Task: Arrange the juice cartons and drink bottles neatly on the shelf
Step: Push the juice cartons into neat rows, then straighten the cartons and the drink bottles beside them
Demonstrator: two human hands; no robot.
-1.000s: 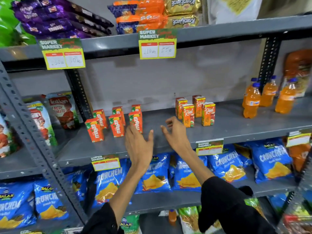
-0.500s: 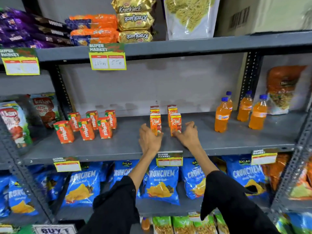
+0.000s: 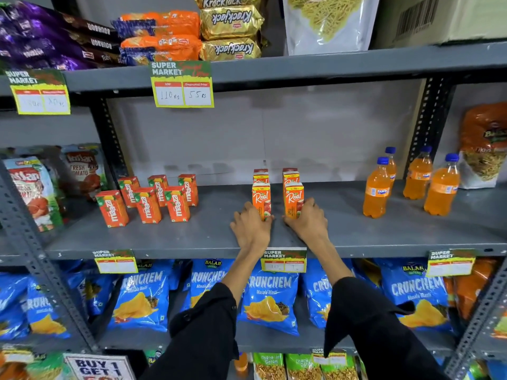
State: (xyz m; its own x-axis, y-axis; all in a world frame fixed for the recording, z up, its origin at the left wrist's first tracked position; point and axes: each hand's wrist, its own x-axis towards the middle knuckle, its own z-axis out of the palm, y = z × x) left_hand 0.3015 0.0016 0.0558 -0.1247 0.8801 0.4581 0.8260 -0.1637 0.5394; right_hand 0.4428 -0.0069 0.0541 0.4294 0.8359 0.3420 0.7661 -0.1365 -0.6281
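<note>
Several orange Real juice cartons stand in two short rows at the middle of the grey shelf [image 3: 356, 237]. My left hand [image 3: 251, 226] wraps the base of the front left Real carton [image 3: 260, 197]. My right hand [image 3: 308, 222] grips the base of the front right Real carton [image 3: 293, 197]. Behind each stands another Real carton. To the left, several orange Maaza cartons [image 3: 149, 204] stand in two loose rows. To the right, several orange Fanta bottles [image 3: 377, 190] with blue caps stand upright.
Ketchup pouches [image 3: 33, 187] fill the left bay and a snack bag [image 3: 484, 144] stands at the far right. Biscuit packs [image 3: 230, 26] lie on the shelf above, blue Crunchem chip bags [image 3: 270, 294] below. Price tags [image 3: 182, 85] hang from shelf edges. Bare shelf lies between cartons and bottles.
The view shifted right, away from the Maaza cartons. Both hands moved from open in front of the shelf to the two front Real cartons and closed around their bases.
</note>
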